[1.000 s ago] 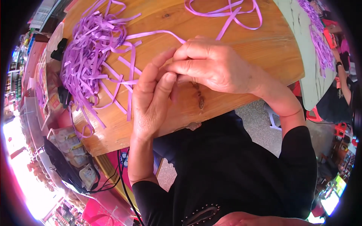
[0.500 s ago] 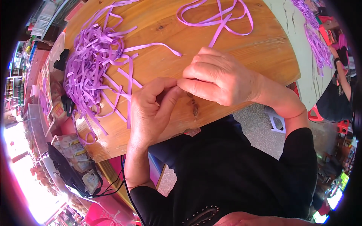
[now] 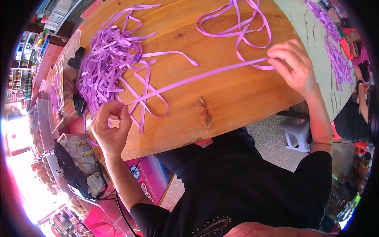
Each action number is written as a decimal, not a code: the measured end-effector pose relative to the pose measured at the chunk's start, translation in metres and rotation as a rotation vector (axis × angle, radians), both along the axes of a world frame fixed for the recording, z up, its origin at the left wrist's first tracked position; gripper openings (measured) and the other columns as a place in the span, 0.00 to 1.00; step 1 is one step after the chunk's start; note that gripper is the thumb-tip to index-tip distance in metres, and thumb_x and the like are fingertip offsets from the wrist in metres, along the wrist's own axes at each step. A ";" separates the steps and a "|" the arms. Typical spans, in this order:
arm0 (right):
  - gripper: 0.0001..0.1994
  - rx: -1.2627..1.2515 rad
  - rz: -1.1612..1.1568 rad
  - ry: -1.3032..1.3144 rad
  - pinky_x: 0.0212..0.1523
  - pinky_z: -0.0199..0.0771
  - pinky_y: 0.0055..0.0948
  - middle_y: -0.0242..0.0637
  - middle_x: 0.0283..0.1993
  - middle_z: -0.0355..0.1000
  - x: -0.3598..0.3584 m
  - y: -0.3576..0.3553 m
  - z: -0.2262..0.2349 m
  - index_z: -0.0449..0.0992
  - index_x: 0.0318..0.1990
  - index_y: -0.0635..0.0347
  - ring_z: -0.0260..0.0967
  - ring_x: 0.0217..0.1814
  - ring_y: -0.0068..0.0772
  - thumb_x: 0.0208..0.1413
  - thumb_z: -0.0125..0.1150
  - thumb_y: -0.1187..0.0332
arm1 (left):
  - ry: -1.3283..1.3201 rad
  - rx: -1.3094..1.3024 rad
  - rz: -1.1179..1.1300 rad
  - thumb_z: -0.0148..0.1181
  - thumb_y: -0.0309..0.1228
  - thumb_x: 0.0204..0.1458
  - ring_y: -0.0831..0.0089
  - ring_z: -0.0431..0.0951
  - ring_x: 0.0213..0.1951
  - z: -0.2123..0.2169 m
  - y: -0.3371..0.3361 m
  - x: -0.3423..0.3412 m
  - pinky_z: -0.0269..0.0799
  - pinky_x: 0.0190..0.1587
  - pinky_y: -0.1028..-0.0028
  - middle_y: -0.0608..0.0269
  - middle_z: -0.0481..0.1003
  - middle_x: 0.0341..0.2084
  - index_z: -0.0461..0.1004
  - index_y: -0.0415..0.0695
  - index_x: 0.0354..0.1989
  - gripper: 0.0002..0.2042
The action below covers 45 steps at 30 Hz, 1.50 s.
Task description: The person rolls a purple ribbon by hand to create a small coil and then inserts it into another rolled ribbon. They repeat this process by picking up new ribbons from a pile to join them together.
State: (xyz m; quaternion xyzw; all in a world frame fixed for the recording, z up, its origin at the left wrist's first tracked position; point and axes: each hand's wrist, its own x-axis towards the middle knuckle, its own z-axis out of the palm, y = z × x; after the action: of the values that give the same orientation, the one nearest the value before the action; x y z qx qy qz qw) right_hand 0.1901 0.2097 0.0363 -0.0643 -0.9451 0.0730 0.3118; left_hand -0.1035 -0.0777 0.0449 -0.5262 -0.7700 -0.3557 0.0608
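A purple ribbon [image 3: 197,78] stretches taut between my two hands, just over the wooden table [image 3: 177,122]. My left hand [image 3: 111,124] pinches it near the pile, thumb against forefinger. At the far right, my right hand [image 3: 292,67] grips it between thumb and fingertips. Beside my left hand lies a tangled pile of purple ribbons [image 3: 110,59], with several loose ends trailing to the right. Beyond my right hand, looped purple ribbon [image 3: 233,31] rests on the table.
A white marbled table [image 3: 300,23] adjoins at the right, with more purple ribbons [image 3: 337,63] on it. Another person's arm [image 3: 361,91] shows there. A pale plastic stool [image 3: 296,136] stands below on the right. A black bag [image 3: 73,170] with cables is at the left.
My hands were close together over the middle of the table. They have moved apart, left and right, drawing the ribbon out straight between them.
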 end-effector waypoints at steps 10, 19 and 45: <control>0.07 -0.207 -0.113 0.029 0.34 0.68 0.24 0.38 0.30 0.71 0.043 0.025 -0.012 0.72 0.34 0.65 0.69 0.33 0.31 0.47 0.60 0.82 | -0.310 0.245 0.266 0.58 0.19 0.51 0.89 0.65 0.22 -0.020 -0.067 -0.060 0.59 0.25 0.88 0.73 0.69 0.21 0.72 0.38 0.33 0.03; 0.05 -0.339 -0.293 0.045 0.35 0.67 0.18 0.33 0.32 0.71 0.074 0.052 -0.032 0.73 0.37 0.66 0.68 0.33 0.20 0.52 0.58 0.79 | -0.351 0.260 0.426 0.57 0.26 0.53 0.87 0.67 0.21 -0.034 -0.113 -0.086 0.60 0.24 0.87 0.72 0.70 0.20 0.72 0.39 0.34 0.04; 0.13 -1.804 0.259 0.746 0.64 0.55 0.41 0.49 0.58 0.62 0.110 0.160 -0.099 0.66 0.51 0.68 0.59 0.62 0.38 0.61 0.46 0.72 | -1.639 1.198 -0.437 0.48 0.36 0.59 0.68 0.74 0.37 -0.048 -0.030 -0.038 0.67 0.53 0.58 0.61 0.73 0.35 0.70 0.40 0.33 0.12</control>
State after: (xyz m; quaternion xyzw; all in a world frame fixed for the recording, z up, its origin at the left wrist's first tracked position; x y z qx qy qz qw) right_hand 0.2999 0.3699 -0.0626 -0.1470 -0.3757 0.8160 0.4139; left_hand -0.1415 -0.1080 -0.0026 -0.1346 -0.1600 -0.9322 -0.2955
